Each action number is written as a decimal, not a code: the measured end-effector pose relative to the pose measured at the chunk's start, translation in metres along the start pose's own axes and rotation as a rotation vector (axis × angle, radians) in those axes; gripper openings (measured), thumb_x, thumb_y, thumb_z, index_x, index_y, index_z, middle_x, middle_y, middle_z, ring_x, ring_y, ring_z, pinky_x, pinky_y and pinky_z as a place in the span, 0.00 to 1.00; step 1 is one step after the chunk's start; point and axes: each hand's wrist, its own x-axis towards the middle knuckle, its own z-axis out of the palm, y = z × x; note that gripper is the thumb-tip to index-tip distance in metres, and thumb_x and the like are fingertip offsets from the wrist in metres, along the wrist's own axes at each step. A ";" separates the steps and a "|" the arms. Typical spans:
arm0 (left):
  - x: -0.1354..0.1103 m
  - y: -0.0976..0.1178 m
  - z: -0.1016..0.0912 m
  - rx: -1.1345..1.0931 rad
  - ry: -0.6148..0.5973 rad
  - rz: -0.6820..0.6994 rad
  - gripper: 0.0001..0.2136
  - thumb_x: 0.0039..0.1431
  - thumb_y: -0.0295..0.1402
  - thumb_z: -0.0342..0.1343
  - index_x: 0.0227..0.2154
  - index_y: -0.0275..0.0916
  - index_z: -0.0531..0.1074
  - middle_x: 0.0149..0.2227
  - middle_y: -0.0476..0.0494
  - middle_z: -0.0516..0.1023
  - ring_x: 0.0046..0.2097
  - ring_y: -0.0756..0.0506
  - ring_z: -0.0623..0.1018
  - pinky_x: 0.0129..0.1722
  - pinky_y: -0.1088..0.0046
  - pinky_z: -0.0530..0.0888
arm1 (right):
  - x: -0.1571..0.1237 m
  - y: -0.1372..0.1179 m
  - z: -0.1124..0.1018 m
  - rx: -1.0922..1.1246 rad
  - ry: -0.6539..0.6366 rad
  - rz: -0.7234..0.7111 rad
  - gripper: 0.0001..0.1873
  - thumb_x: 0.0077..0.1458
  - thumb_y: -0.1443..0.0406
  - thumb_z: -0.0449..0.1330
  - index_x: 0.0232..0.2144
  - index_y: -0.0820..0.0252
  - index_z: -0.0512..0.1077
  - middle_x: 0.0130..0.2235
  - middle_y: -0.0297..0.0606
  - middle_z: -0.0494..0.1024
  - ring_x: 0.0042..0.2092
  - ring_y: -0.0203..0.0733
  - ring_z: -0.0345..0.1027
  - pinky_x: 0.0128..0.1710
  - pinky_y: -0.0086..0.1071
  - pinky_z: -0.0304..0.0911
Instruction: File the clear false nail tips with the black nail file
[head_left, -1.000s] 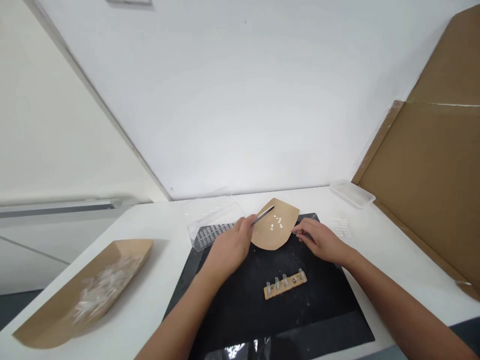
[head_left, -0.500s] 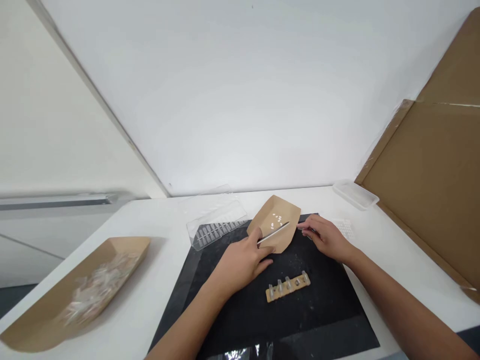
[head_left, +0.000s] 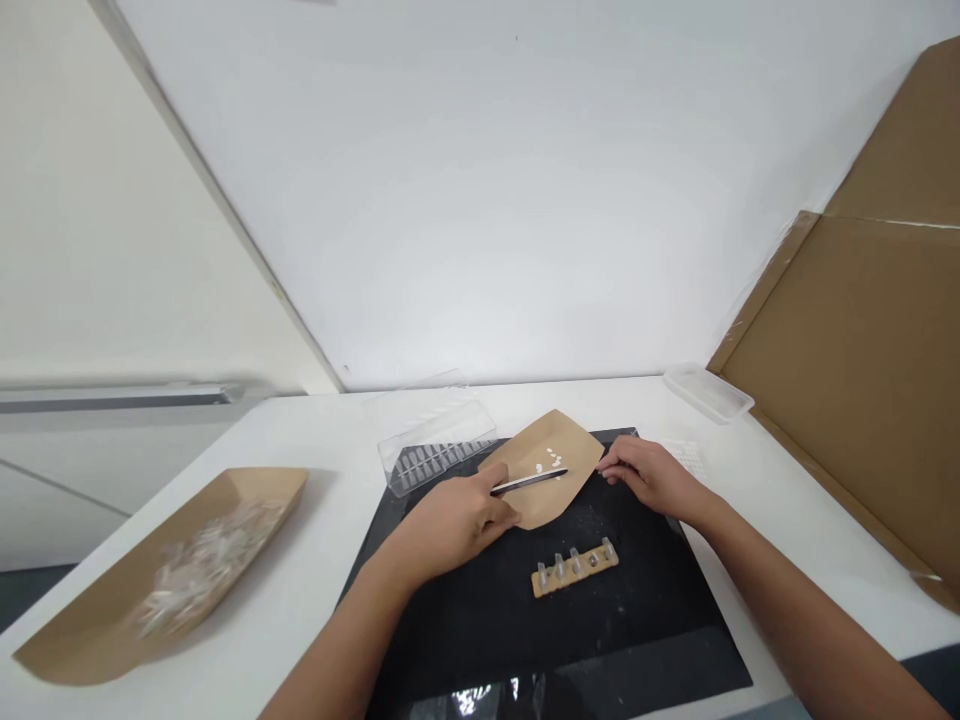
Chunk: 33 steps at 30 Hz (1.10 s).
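Note:
My left hand [head_left: 465, 515] is closed at the left edge of a brown paper tray [head_left: 544, 505]. Between its thumb and fingers lies the end of a slim black-and-white stick [head_left: 531, 481], which points right across the tray. Several tiny white pieces [head_left: 553, 457] are scattered in the tray. At the tray's right corner, my right hand [head_left: 646, 474] has its fingertips pinched together; what is in them, if anything, is too small to make out. Nearer to me, a short tan strip [head_left: 576, 570] carries several clear nail tips standing up on it.
A black mat [head_left: 510, 620] lies under the work on a white table [head_left: 300, 560]. Behind my left hand is a clear box [head_left: 435, 460] of nail tips. A larger brown tray [head_left: 82, 620] with clear packets stands left. A shallow translucent tray [head_left: 709, 392] and cardboard [head_left: 862, 400] are right.
The paper tray has turned and shifted slightly left and toward me. My left hand has moved left with the stick, which now lies flatter. My right hand stays by the tray's right corner.

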 end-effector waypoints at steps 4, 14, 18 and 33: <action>-0.002 0.008 -0.010 -0.129 -0.021 0.012 0.10 0.66 0.41 0.59 0.43 0.48 0.84 0.50 0.42 0.78 0.40 0.44 0.83 0.41 0.71 0.78 | 0.001 -0.003 0.001 -0.009 -0.003 -0.001 0.08 0.71 0.67 0.56 0.40 0.55 0.76 0.35 0.36 0.77 0.38 0.41 0.73 0.41 0.36 0.69; 0.011 0.014 0.030 -0.092 0.217 -0.254 0.22 0.77 0.37 0.43 0.69 0.43 0.59 0.60 0.37 0.78 0.55 0.38 0.83 0.52 0.61 0.80 | 0.006 -0.036 0.025 -0.031 0.206 0.013 0.08 0.70 0.68 0.55 0.36 0.55 0.67 0.34 0.35 0.74 0.37 0.43 0.70 0.38 0.36 0.66; 0.015 0.024 0.046 -0.025 0.276 -0.143 0.16 0.77 0.35 0.43 0.59 0.42 0.70 0.52 0.39 0.83 0.50 0.39 0.84 0.47 0.62 0.82 | 0.013 -0.049 0.037 -0.072 0.351 -0.033 0.07 0.71 0.68 0.55 0.37 0.54 0.66 0.35 0.37 0.74 0.38 0.43 0.70 0.38 0.36 0.67; 0.021 0.058 0.046 -0.211 0.442 -0.210 0.15 0.77 0.32 0.44 0.51 0.39 0.76 0.40 0.40 0.83 0.42 0.43 0.84 0.43 0.67 0.81 | 0.034 -0.049 0.052 -0.119 0.474 0.046 0.11 0.72 0.64 0.55 0.33 0.53 0.65 0.32 0.35 0.73 0.36 0.43 0.69 0.36 0.36 0.65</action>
